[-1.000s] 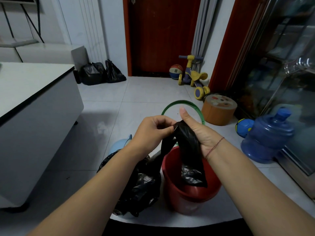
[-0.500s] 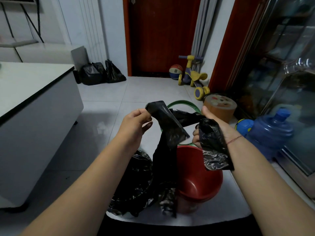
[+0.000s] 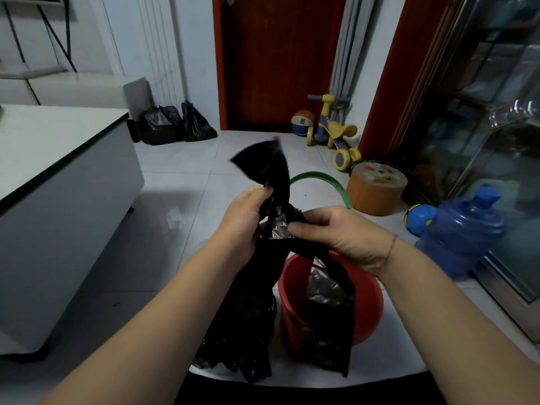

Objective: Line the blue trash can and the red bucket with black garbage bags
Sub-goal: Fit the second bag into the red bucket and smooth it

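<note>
A black garbage bag (image 3: 266, 168) is held up in both hands above the red bucket (image 3: 366, 299). My left hand (image 3: 245, 220) pinches its upper part, with a loose flap sticking up above the fingers. My right hand (image 3: 344, 235) grips another fold beside it, and a strip of that bag hangs down into the bucket. The blue trash can is almost wholly hidden behind my left forearm and black plastic (image 3: 242, 325) draped over it, left of the bucket. Bucket and can stand on a white round surface (image 3: 391, 361).
A white cabinet (image 3: 58, 206) fills the left. Two full black bags (image 3: 175, 124) sit by the far wall. A green hoop (image 3: 321, 178), an orange round stool (image 3: 377, 190), a blue water jug (image 3: 464, 238), balls and a toy scooter (image 3: 333, 127) lie to the right.
My hands came back together from spread apart. The bag, stretched between them half a second ago, is now bunched, with a flap flung upward and a strip dropped into the bucket.
</note>
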